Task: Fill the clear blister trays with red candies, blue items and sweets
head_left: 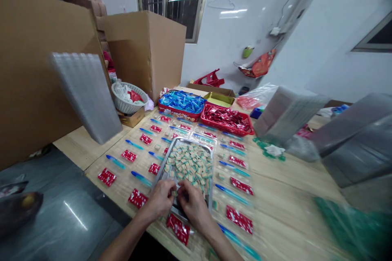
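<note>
A metal tray [211, 187] full of small pale green-and-tan pieces [190, 163] lies on clear plastic packaging. Over its near end, my left hand [162, 197] and my right hand [192, 204] are close together with fingers pinched. Whatever lies between the fingertips is too small to make out. Rows of blue pens [232, 193] and red dotted packets [239, 219] rest in the clear packaging on both sides of the tray. Some compartments also hold a small pale piece.
Behind are a tin of blue pens [183, 102] and a red basket of red packets [226, 119]. Stacked clear plastic [88, 98] stands left, near a white basket [128, 105] and cardboard boxes [128, 36]. More plastic stacks [284, 114] and green bags [352, 220] are right.
</note>
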`<state>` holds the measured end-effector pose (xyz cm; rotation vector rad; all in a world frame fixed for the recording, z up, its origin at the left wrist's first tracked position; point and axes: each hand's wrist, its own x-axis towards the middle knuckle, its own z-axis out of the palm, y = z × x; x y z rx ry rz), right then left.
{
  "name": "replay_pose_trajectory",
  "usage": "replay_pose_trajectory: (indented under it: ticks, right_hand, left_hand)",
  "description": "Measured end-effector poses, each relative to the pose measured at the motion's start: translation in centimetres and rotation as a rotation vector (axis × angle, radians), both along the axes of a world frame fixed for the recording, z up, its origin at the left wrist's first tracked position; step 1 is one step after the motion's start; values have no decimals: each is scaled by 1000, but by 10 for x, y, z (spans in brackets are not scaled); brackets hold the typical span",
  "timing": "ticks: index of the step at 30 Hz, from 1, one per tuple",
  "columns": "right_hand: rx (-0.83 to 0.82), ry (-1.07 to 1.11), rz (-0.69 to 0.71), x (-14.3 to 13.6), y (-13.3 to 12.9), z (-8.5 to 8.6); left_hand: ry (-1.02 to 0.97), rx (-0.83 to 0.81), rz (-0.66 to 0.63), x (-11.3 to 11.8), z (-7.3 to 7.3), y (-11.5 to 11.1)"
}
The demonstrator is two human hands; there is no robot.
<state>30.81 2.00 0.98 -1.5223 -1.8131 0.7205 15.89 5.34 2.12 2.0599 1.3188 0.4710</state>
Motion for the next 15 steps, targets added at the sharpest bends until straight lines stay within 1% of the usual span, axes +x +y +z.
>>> replay_pose_trajectory:
  ticks: [4, 7, 10, 13, 15]
  right_hand:
    - [16, -56, 0, 1, 1, 8]
    - [40, -111, 57, 2, 1, 17]
    - [159, -187, 176, 2, 3, 20]
    - [302, -245, 280, 2, 7, 15]
    - [364, -240, 321, 2, 10, 11]
  left_hand:
    - [-107, -32, 3, 0, -1, 1]
    - [-147, -48, 29, 1, -2, 1]
    - [-170, -69, 43, 1, 2, 1]
    - [-220, -87, 20, 2, 7, 0]
    - [-239, -92, -3, 2, 8, 0]
